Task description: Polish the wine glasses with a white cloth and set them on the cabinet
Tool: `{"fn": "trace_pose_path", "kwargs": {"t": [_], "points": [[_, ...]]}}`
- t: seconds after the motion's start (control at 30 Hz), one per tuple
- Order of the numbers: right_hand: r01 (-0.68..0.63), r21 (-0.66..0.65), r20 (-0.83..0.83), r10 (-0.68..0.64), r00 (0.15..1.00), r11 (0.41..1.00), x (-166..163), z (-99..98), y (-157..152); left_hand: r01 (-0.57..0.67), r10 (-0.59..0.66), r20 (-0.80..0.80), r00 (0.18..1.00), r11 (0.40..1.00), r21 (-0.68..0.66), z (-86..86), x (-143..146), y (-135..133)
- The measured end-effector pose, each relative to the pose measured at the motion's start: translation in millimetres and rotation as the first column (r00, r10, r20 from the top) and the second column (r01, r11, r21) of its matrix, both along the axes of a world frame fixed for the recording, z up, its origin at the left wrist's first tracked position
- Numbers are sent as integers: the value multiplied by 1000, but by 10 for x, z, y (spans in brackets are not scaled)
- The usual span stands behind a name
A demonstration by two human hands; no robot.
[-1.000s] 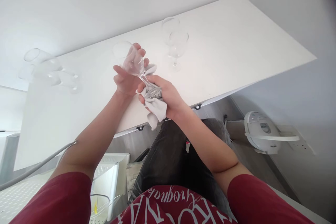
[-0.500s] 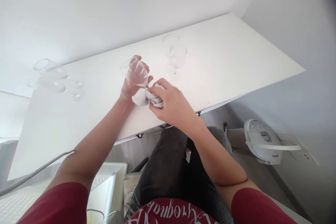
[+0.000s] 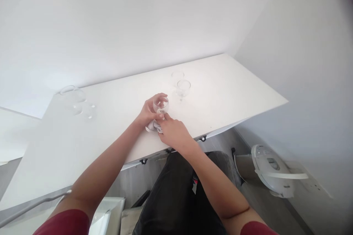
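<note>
Left hand point(image 3: 147, 112) wraps glass point(image 3: 160, 105); right hand point(image 3: 172, 132) pinches cloth point(image 3: 153, 127) at its foot. Near table point(image 3: 234, 91) front edge; bare tabletop right, two glasses point(image 3: 180, 84) behind.

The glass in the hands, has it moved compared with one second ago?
Yes. The glass came down from a tilted hold above the table and now stands upright, left of the two standing glasses.

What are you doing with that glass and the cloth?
A person holds a clear wine glass in the left hand over a white table. The right hand presses a white cloth against its lower part. Two more glasses stand behind, and others lie far left.
</note>
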State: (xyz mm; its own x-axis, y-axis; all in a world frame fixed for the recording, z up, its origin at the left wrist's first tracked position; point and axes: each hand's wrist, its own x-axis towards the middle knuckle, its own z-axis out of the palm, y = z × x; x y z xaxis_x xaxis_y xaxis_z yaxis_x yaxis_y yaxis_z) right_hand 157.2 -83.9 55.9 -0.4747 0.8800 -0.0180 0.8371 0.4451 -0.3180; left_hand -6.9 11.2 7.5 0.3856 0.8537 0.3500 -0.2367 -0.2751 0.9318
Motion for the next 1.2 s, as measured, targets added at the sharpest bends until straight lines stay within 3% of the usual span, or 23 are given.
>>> {"fn": "trace_pose_path", "kwargs": {"t": [0.17,0.43,0.67,0.9,1.0,1.1,1.2], "points": [[93,-22,72,-91,993,995,-19,-43,30,-42,42,-26,999,999,-11,-64,-15,2],[117,-38,86,-113,990,992,-35,-128,30,-30,29,-65,997,999,-23,-53,0,-2],[200,19,101,-201,974,980,-126,-317,-6,-49,47,-51,998,998,-38,-64,26,0],[251,70,138,-258,956,966,-225,-391,207,-171,170,-26,985,983,-62,-65,51,36],[274,59,162,-280,946,960,-316,-371,346,-336,337,-2,942,938,-88,-113,17,73],[296,57,184,-301,936,954,-400,-354,446,-549,558,18,829,821,-157,-187,-46,102],[309,58,199,-315,928,949,-449,-343,488,-627,639,-26,768,745,-227,-248,-81,107]]}}
